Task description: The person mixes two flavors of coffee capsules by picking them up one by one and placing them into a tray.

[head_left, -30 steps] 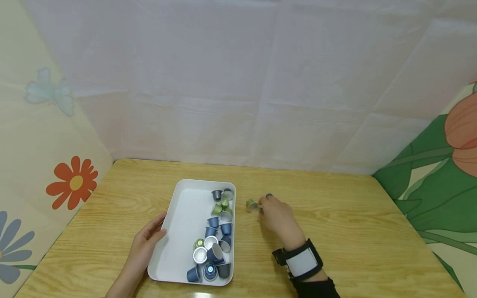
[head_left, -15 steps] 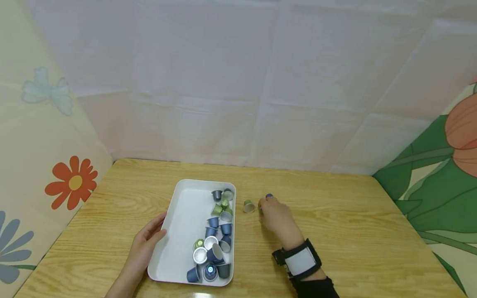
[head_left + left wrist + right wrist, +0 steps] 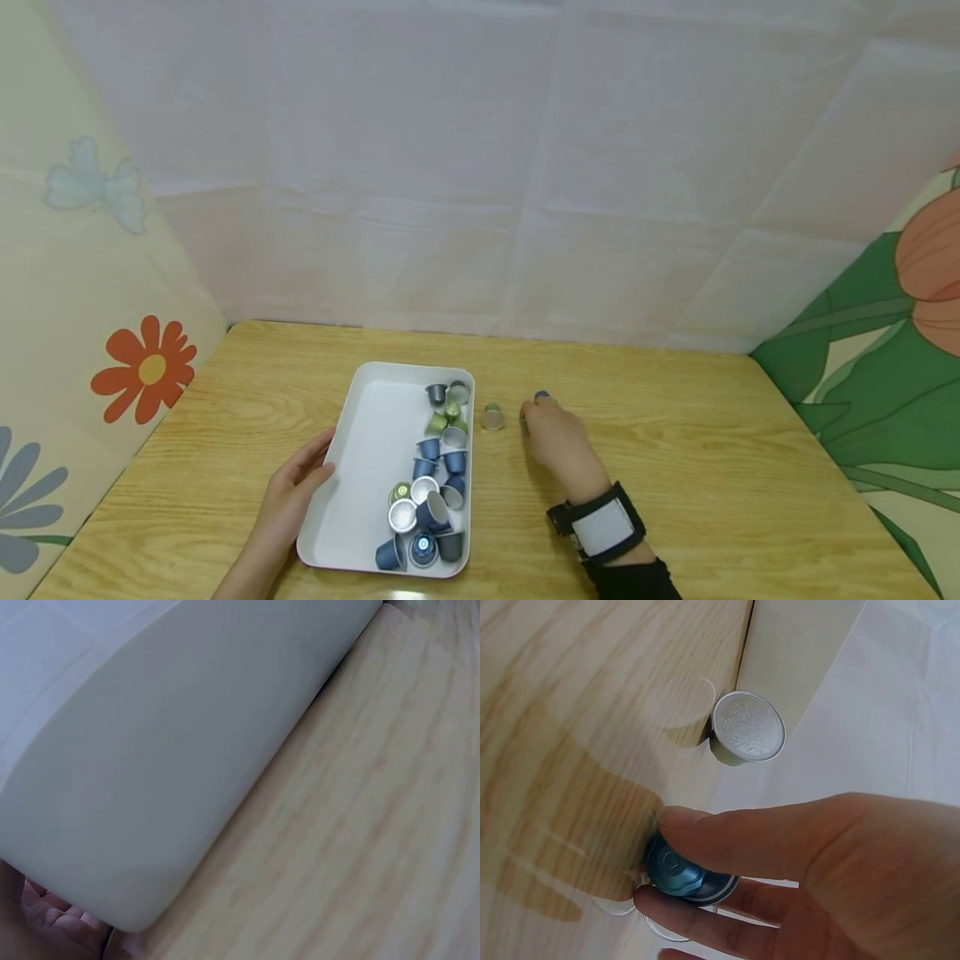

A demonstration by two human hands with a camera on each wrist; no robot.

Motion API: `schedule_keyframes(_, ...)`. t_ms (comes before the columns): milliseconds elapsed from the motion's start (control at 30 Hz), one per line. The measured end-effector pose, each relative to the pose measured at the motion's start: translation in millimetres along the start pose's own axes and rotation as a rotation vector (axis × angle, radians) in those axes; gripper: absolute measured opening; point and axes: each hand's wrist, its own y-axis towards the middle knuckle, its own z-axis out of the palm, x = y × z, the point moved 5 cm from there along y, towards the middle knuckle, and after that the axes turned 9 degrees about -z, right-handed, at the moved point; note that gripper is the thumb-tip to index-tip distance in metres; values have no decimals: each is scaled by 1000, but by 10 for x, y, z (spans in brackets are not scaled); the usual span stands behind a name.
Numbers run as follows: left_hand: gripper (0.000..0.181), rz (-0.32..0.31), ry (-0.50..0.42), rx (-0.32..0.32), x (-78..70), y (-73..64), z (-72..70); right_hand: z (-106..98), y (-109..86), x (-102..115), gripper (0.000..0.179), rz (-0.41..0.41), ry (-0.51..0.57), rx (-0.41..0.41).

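Note:
My left hand grips the left rim of a white tray, thumb over the edge; in the left wrist view the tray's wall hides most of the fingers. To the tray's right, my right hand is low over the table. In the right wrist view it pinches a blue coffee capsule between thumb and fingers. Another capsule's silver lid shows partly behind those fingers. A bit of blue capsule peeks out beyond the knuckles. Between tray and right hand lies a green capsule, its silver lid facing the person.
Several blue, green and dark grey capsules lie along the tray's right side. The wooden table ends at a pale cloth backdrop. Printed floral sheets flank both sides.
The green capsule has rolled left across the table, away from the right hand and closer to the tray. Both hands and the tray have stayed almost still.

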Motion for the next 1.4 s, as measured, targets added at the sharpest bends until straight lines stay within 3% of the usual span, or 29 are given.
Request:
schedule_keyframes(600, 49, 2, 2, 1, -16, -14, 3, -112, -14, 70, 15, 4, 27, -2)
schedule_keyframes(1000, 49, 22, 8, 0, -16, -16, 2, -299, -62, 303, 28, -83, -60, -49)
schedule_keyframes(1400, 49, 23, 2, 2, -14, -19, 2, -429, -128, 697, 32, -240, -161, -144)
